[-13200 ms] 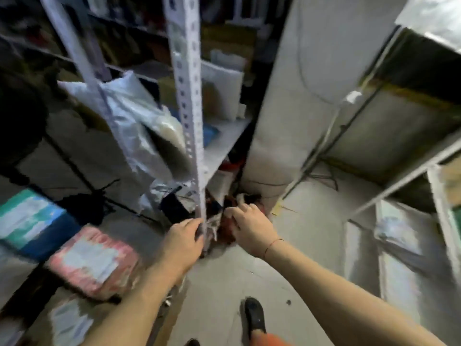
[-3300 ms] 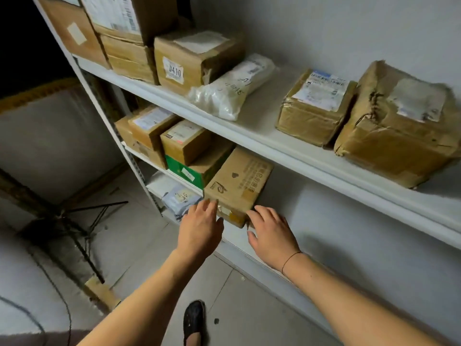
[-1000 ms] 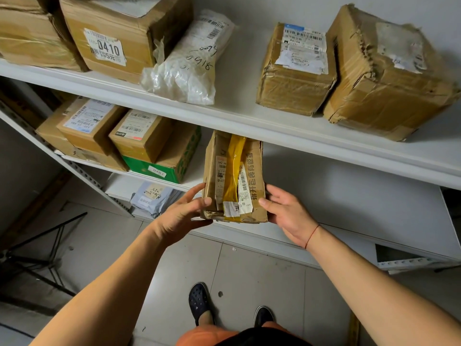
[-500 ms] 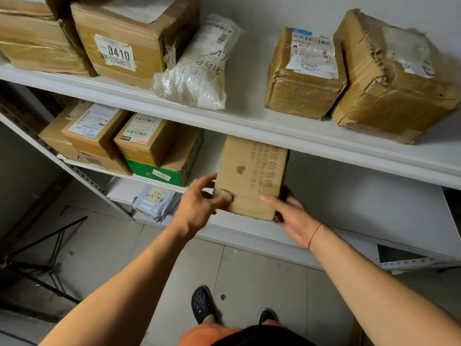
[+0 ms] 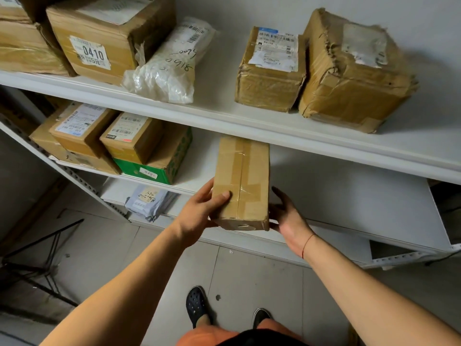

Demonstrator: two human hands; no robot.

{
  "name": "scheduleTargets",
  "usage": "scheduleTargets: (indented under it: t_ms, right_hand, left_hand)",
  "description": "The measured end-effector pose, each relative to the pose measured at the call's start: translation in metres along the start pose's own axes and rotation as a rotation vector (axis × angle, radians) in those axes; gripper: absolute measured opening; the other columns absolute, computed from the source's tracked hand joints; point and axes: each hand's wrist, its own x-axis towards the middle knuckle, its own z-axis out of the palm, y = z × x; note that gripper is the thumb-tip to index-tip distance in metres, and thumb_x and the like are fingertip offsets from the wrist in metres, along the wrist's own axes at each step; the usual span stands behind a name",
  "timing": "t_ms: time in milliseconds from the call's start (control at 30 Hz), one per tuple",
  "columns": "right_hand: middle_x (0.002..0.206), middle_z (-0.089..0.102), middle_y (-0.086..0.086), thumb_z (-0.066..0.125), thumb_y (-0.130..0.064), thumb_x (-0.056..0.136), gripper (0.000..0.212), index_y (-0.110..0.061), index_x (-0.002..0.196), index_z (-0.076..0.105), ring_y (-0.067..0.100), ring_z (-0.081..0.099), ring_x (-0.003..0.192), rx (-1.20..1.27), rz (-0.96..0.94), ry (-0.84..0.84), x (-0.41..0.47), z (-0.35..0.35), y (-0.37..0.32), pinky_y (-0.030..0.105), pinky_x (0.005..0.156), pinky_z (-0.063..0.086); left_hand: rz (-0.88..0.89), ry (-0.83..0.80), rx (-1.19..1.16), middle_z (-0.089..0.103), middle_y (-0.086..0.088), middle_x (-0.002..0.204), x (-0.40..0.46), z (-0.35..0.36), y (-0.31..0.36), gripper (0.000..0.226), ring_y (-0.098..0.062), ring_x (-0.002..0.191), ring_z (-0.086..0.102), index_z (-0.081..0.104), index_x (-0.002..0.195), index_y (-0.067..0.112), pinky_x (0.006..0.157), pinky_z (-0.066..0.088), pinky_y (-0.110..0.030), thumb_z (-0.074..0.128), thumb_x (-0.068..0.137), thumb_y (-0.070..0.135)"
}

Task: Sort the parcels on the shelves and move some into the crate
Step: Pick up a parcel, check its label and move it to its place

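Observation:
A long brown cardboard parcel with clear tape down its top face is held in front of the middle shelf, its far end under the upper shelf's edge. My left hand grips its near left corner, thumb on the taped top. My right hand supports its right side and near bottom edge, with fingers partly hidden behind the box. No crate is in view.
The upper shelf carries a box marked 0410, a white plastic bag parcel and two worn brown boxes. Stacked boxes, one green, fill the middle shelf's left. A grey bag parcel lies on the bottom shelf.
The parcel has been turned in my hands: the yellow-taped labelled face, then the printed face, now the clear-taped face is up. Both hands shifted their hold on it.

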Motion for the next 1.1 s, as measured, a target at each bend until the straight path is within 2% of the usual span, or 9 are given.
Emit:
scheduleTargets:
  t_ms: [133,233,367,433,500,600,767,933,1100]
  right_hand:
    - [0.151,0.062,-0.009,0.071,-0.076,0.085,0.072,-0.044,0.148,0.057,0.022,0.05,0.146,0.095,0.109,-0.235,-0.015,-0.019,-0.018,0.058,0.119,0.033]
    - [0.152,0.061,0.013,0.085,-0.053,0.085,0.079,-0.023,0.152,0.056,0.042,0.056,0.141,0.265,0.151,-0.358,-0.016,-0.047,-0.018,0.064,0.115,0.041]
    - [0.156,0.053,0.025,0.054,-0.027,0.11,0.053,-0.008,0.158,0.045,0.048,0.052,0.143,0.588,0.232,-0.344,-0.02,-0.082,-0.001,0.066,0.114,0.045]
    - [0.157,0.052,0.025,0.048,-0.022,0.112,0.048,-0.011,0.158,0.046,0.047,0.052,0.143,0.63,0.207,-0.323,-0.023,-0.096,0.008,0.063,0.111,0.05]
    - [0.151,0.059,0.023,0.046,-0.017,0.113,0.041,-0.016,0.154,0.052,0.045,0.058,0.138,0.572,0.171,-0.247,-0.022,-0.11,0.017,0.058,0.103,0.058]
    - [0.139,0.07,0.016,0.054,-0.004,0.109,0.042,-0.026,0.145,0.058,0.04,0.071,0.121,0.367,0.103,0.023,-0.018,-0.128,0.024,0.048,0.087,0.066]
    - [0.133,0.073,0.001,0.065,-0.05,0.103,0.04,-0.025,0.133,0.072,0.016,0.063,0.127,0.229,0.053,0.102,-0.022,-0.163,0.025,0.041,0.108,0.057]
    - [0.131,0.073,-0.003,0.071,-0.028,0.103,0.022,-0.029,0.125,0.071,0.014,0.067,0.123,0.141,-0.001,0.294,-0.018,-0.224,0.03,0.035,0.116,0.049]
    - [0.129,0.074,-0.005,0.081,-0.038,0.094,0.047,-0.03,0.137,0.068,0.019,0.069,0.121,0.061,0.008,0.453,-0.002,-0.274,0.032,0.044,0.114,0.052]
  left_hand:
    - [0.166,0.13,0.166,0.069,0.013,0.141,-0.002,0.041,-0.001,0.045,-0.011,0.128,0.067,0.059,0.149,0.042,0.103,0.057,-0.032,0.066,0.105,0.043]
    - [0.097,0.082,0.199,0.067,0.015,0.143,-0.003,0.06,-0.001,0.037,-0.005,0.13,0.063,0.064,0.145,0.037,0.098,0.055,-0.015,0.059,0.109,0.038]
    - [0.009,0.225,0.603,0.049,-0.004,0.16,0.0,0.066,-0.013,0.081,-0.028,0.143,0.05,0.048,0.157,0.033,0.117,0.048,-0.05,0.072,0.088,0.068]
    - [-0.117,0.208,0.554,0.051,-0.002,0.156,-0.003,0.073,-0.016,0.096,-0.03,0.141,0.052,0.045,0.158,0.023,0.117,0.046,-0.055,0.075,0.082,0.075]
    - [-0.186,0.125,0.249,0.068,-0.01,0.139,-0.002,0.083,-0.024,0.069,-0.036,0.124,0.066,0.059,0.142,0.016,0.106,0.057,-0.055,0.077,0.089,0.056]
    - [-0.127,0.15,0.231,0.077,-0.012,0.122,0.014,0.103,-0.043,0.035,-0.036,0.111,0.073,0.068,0.13,0.012,0.1,0.062,-0.05,0.075,0.1,0.027]
    - [-0.11,0.187,0.37,0.081,0.003,0.11,0.057,0.162,-0.071,0.026,-0.023,0.101,0.077,0.072,0.12,0.028,0.091,0.064,-0.039,0.081,0.095,0.03]
    - [-0.073,0.046,0.568,0.072,0.003,0.116,0.096,0.229,-0.093,0.027,-0.013,0.094,0.067,0.063,0.136,0.029,0.081,0.059,-0.024,0.055,0.11,0.03]
    - [-0.121,0.029,0.529,0.073,-0.015,0.121,0.122,0.264,-0.114,0.033,-0.02,0.083,0.07,0.063,0.142,0.027,0.052,0.048,-0.012,0.058,0.11,0.027]
